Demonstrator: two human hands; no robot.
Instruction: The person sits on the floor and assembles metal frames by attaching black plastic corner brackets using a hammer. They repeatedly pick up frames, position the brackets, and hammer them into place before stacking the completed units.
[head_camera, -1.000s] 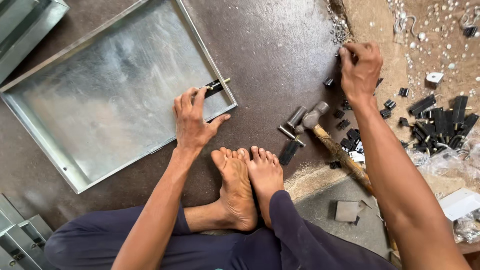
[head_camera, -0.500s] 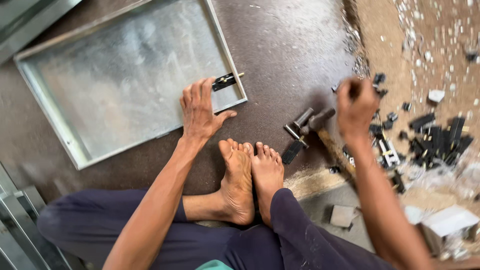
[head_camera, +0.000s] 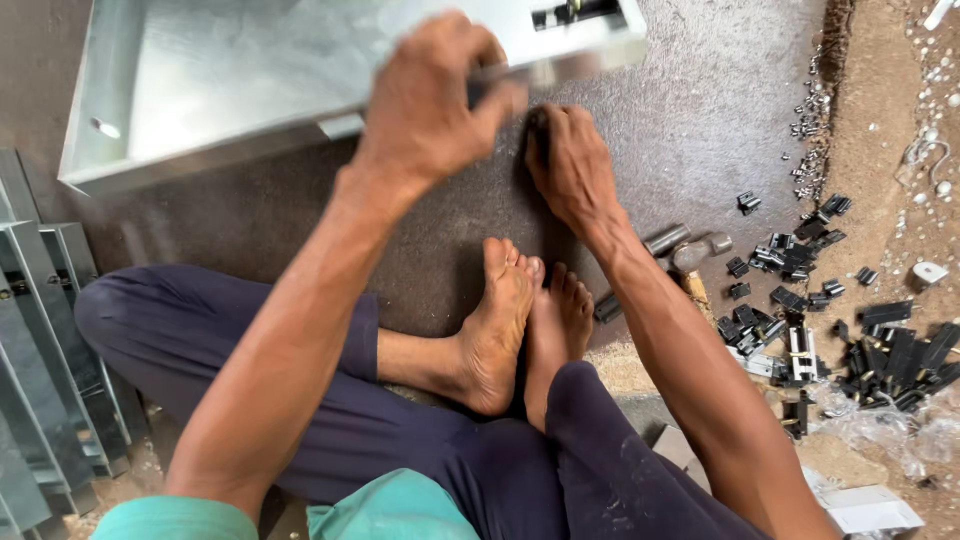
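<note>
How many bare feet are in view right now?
2. The left foot and the right foot rest side by side, touching, on the dark mat, just below the right hand. Neither is hidden.

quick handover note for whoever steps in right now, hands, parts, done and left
Left hand: blurred, closed into a loose fist at the near edge of the galvanised metal tray; I cannot tell what it grips.
Right hand: down on the dark floor mat just below the tray edge, fingers around a small dark piece.
Parts: a black fitting sits in the tray's near right corner. Loose black clips lie on the ground to the right, a hammer beside the right forearm.
Done: one fitting on the tray.
Left: the piece in the right hand is not yet on the tray.
</note>
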